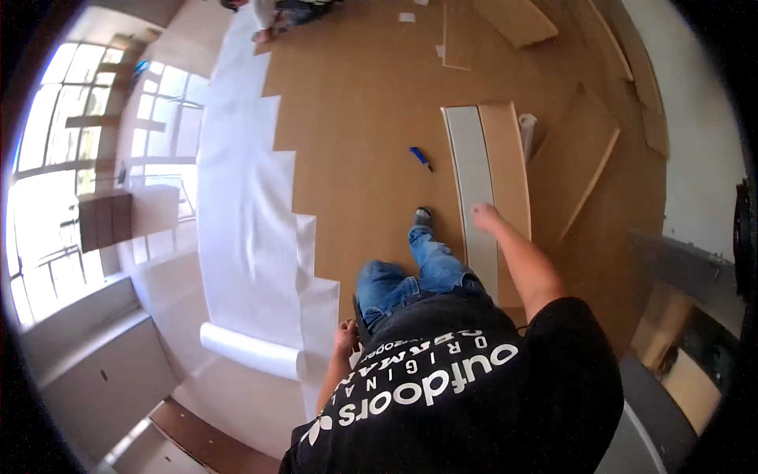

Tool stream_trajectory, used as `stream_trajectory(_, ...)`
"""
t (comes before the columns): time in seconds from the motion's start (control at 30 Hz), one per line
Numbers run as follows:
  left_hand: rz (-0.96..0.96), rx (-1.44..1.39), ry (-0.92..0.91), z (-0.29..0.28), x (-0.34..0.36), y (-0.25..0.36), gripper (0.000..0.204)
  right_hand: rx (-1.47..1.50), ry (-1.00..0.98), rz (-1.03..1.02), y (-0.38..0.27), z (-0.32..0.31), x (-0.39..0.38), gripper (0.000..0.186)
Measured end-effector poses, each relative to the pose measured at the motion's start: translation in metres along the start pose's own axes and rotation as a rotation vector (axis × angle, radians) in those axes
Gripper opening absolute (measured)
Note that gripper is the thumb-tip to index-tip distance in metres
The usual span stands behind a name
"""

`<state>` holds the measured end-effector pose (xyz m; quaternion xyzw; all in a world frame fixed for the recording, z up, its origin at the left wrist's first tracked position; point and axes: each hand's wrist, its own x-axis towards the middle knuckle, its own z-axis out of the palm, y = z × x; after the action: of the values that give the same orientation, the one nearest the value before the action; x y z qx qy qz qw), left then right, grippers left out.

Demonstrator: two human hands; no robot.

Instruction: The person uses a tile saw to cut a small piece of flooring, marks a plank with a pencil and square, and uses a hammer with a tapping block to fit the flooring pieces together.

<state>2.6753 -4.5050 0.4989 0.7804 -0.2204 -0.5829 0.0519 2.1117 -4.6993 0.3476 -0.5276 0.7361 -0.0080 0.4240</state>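
My right hand (485,216), its fingers curled closed, is over the grey-white strip inside a long opened cardboard box (509,170). Whether it grips the strip (471,150) or something small cannot be made out. Down by my left hip, my left hand (345,338) is also closed, beside a narrow dark item and the edge of the wood-toned floor (347,182). What it holds, if anything, is hidden. A blue utility knife (420,157) lies on that floor, left of the box. My legs in jeans are folded beneath me, with one shoe (423,216) showing.
White ribbed underlay (245,189) borders the floor's stepped left edge, with its roll (251,350) at lower left. A co-worker's hand (263,35) touches the underlay's far end. Cardboard pieces (580,150) lie to the right. A dark brown box (105,222) stands by the windows.
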Motion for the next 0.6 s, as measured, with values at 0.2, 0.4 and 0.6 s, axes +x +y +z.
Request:
stream_trajectory(0.2,-0.127,0.0,-0.066,-0.001,0.118,0.081,0.027,0.194,0.141,0.111,-0.05,-0.066,0.151,0.025)
stream_trajectory(0.4,0.138,0.322,-0.06,0.092,0.248,0.261,0.032,0.165,0.087,0.305,0.003,0.022,0.348,0.023)
stream_trajectory(0.6,0.493,0.772,-0.253,0.171,0.332,0.343,0.019,0.133,-0.162,0.402,0.056,0.165,0.497,0.036)
